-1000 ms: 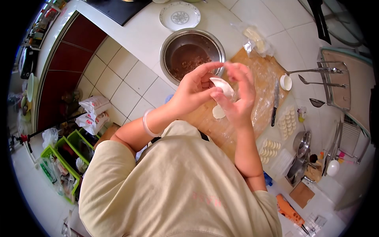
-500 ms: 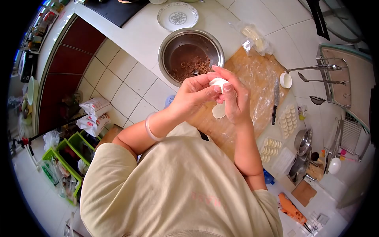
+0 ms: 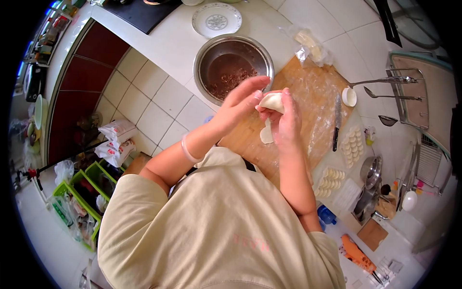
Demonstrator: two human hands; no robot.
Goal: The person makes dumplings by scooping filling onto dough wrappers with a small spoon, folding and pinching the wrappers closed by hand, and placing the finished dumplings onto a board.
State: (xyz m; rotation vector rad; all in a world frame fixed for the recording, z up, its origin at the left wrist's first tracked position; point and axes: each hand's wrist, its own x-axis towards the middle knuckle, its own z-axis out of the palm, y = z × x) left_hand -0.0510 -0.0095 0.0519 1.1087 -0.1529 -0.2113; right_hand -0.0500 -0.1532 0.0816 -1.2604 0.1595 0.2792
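Observation:
A folded white dumpling (image 3: 273, 102) is in my right hand (image 3: 288, 123), pinched between the thumb and fingers above the wooden board. My left hand (image 3: 238, 103) is at the dumpling's left end, its fingers stretched out and slightly blurred; whether the thumb tip touches the dough I cannot tell. Under my hands a flat round dough wrapper (image 3: 266, 134) lies on the floured board (image 3: 308, 101), partly covered by my right hand. Just beyond my left hand stands a steel bowl (image 3: 198, 72) with brown minced filling (image 3: 236, 79) low in it.
A patterned plate (image 3: 216, 20) sits behind the bowl. On the board's right are a knife (image 3: 336, 123) and a small white cup (image 3: 349, 97). Rows of dumplings (image 3: 352, 147) lie further right, near steel bowls (image 3: 370, 173). A plastic bag (image 3: 310, 45) rests at the board's far edge.
My left hand has come away from its grip on the dough, its fingers straightening. The dumpling now shows as a half-moon in my right hand.

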